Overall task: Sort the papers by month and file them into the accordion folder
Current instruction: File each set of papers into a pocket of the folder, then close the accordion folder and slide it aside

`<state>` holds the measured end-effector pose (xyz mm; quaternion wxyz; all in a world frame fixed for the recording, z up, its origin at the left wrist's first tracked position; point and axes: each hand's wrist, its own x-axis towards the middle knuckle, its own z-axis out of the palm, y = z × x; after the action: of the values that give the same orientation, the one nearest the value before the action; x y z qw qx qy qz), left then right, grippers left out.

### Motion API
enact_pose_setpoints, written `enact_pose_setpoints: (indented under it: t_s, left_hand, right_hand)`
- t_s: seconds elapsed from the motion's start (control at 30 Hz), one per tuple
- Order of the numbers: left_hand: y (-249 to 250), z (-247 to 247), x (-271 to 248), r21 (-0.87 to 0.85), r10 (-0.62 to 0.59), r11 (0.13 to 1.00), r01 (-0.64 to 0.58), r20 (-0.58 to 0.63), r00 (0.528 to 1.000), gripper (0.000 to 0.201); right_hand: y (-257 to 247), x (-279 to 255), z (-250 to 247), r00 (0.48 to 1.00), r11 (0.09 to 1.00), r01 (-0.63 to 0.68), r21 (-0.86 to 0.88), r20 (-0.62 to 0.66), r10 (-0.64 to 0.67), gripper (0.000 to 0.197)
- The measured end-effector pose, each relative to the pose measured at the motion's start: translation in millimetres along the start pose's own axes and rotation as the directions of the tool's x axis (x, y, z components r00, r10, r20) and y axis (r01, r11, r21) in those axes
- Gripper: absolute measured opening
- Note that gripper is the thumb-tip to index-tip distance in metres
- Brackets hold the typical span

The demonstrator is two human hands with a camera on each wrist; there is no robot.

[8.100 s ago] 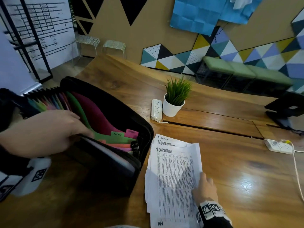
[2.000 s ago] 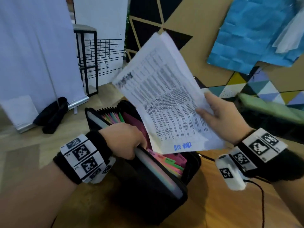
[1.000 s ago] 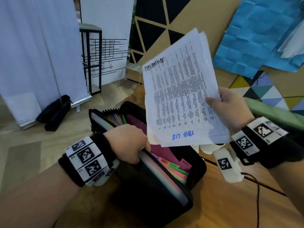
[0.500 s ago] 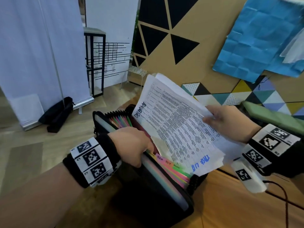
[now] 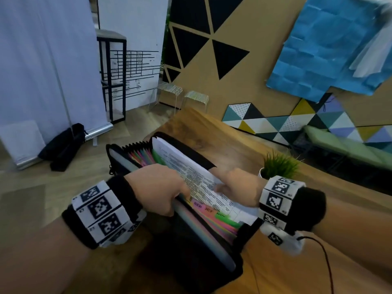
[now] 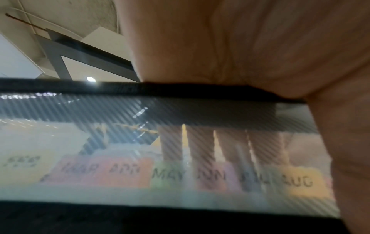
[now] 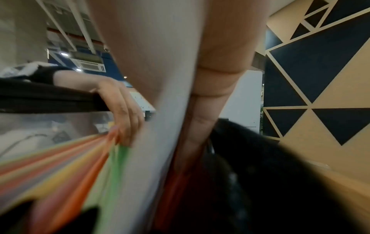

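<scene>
Scene: You stand at a wooden worktop (image 5: 250, 149) with a black accordion folder (image 5: 191, 247) open in front of you, its mouth facing up and its coloured dividers (image 5: 220, 224) fanned out.

Left hand: Your left hand (image 5: 158, 188) grips the near wall of the folder, thumb outside and fingers (image 7: 128, 117) hooked over the rim into the pockets, pulling the dividers toward you. Through the clear front panel the left wrist view shows those fingers behind tabs reading MAR, APR, MAY, JUN, JUL and AUG.

Right hand: Your right hand (image 5: 238, 188) is clamped on a sheaf of printed papers (image 5: 191, 168), thumb on the printed face, the other fingers behind the sheets.

Papers: The sheets stand on their long edge in the rearmost gap, sunk partway, between the green divider (image 7: 117, 159) and the folder's black back wall. Their top edge rises above the rim. In the head view the SEP, OCT and NOV tabs (image 5: 209, 210) show just in front of them.

Hands and papers: The papers lie between your two hands, the left just in front, the right at their near end. The hands are close but not touching.

Surroundings: A small potted plant (image 5: 279, 166) sits on the worktop behind your right wrist. A thin dark cable (image 5: 324, 257) trails from the right wrist unit.
</scene>
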<state>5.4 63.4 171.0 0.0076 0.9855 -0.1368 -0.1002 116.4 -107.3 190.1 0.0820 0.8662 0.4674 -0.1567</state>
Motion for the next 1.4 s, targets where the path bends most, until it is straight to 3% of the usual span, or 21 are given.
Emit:
enact_pose_setpoints:
  t_s: [0.07,0.17,0.23,0.33,0.4,0.5,0.67,0.7,0.8,0.87,0.9,0.97,1.0,1.03,1.1,1.17,1.27,1.4]
  left_hand:
    - [-2,1,-2,-0.003,0.008,1.0,-0.008,-0.023,1.0,0.043]
    - [-2,5,-4,-0.007,0.012,1.0,-0.012,-0.058,0.998,0.04]
    - [-1,6,-3,-0.021,0.016,1.0,-0.018,-0.076,0.997,0.038]
    - [-1,5,0,-0.009,0.025,1.0,-0.026,-0.075,0.997,0.039]
    - [-1,4,1,0.004,0.032,0.999,-0.032,-0.073,0.997,0.038]
    - [-2,4,0,0.003,0.029,1.0,-0.029,-0.061,0.998,0.037]
    - [-2,5,-1,0.012,0.056,0.998,-0.055,-0.059,0.997,0.035]
    - [-3,6,-1,0.01,0.056,0.998,-0.056,-0.053,0.997,0.036]
    - [-5,8,-4,0.001,0.048,0.999,-0.048,-0.025,0.999,0.037]
    - [-6,8,-5,-0.008,0.045,0.999,-0.045,-0.015,0.999,0.038]
    - [-6,8,-5,-0.011,0.045,0.999,-0.045,-0.015,0.999,0.038]
    - [-5,7,-3,-0.004,0.052,0.999,-0.052,-0.028,0.998,0.037]
    - [-5,6,-2,0.018,0.068,0.998,-0.067,-0.048,0.997,0.037]
    - [-4,6,1,0.047,0.085,0.996,-0.082,-0.081,0.993,0.039]
    - [-3,9,4,0.081,0.083,0.994,-0.069,-0.187,0.979,0.044]
    - [-2,16,8,0.038,0.032,0.999,-0.021,-0.312,0.95,0.048]
    - [-2,32,14,-0.002,-0.042,0.999,0.047,-0.478,0.877,0.049]
    - [6,49,38,-0.006,-0.102,0.993,0.121,-0.577,0.81,0.049]
  right_hand:
    - [2,-7,-2,0.999,1.0,0.014,0.0,0.051,-0.014,0.034]
    - [8,-15,5,0.999,1.0,-0.03,-0.008,0.017,0.03,0.005]
    - [5,-14,16,0.997,0.995,-0.072,-0.072,0.016,0.073,0.021]
    - [-5,-6,34,0.997,0.991,-0.059,-0.122,0.041,0.065,0.017]
    - [-5,-7,28,0.997,0.993,-0.075,-0.094,0.005,0.075,0.011]
    - [3,-11,17,0.994,0.999,-0.03,-0.042,-0.103,0.025,0.019]
    - [-11,1,44,0.989,0.997,-0.046,-0.067,0.135,0.054,0.031]
    - [-10,2,47,0.989,0.997,-0.059,-0.052,0.136,0.065,0.031]
    - [4,-7,29,0.995,0.997,-0.07,0.026,-0.074,0.071,0.019]
    - [20,-21,16,0.939,0.976,-0.114,0.187,-0.301,0.168,0.017]
    - [31,-28,16,0.908,0.95,-0.127,0.286,-0.352,0.227,0.025]
    - [47,-36,26,0.931,0.879,-0.165,0.447,-0.222,0.288,0.034]
    - [56,-38,39,0.954,0.826,-0.176,0.535,-0.116,0.278,0.027]
    - [62,-40,52,0.965,0.743,-0.176,0.646,-0.034,0.259,0.014]
    - [68,-47,75,0.969,0.477,-0.163,0.863,0.05,0.241,0.017]
    - [70,-58,89,0.965,0.228,-0.088,0.97,0.027,0.259,0.041]
    - [68,-74,117,0.964,-0.081,0.08,0.993,-0.056,0.259,0.072]
    - [51,-82,165,0.958,-0.238,0.18,0.954,-0.115,0.264,0.1]
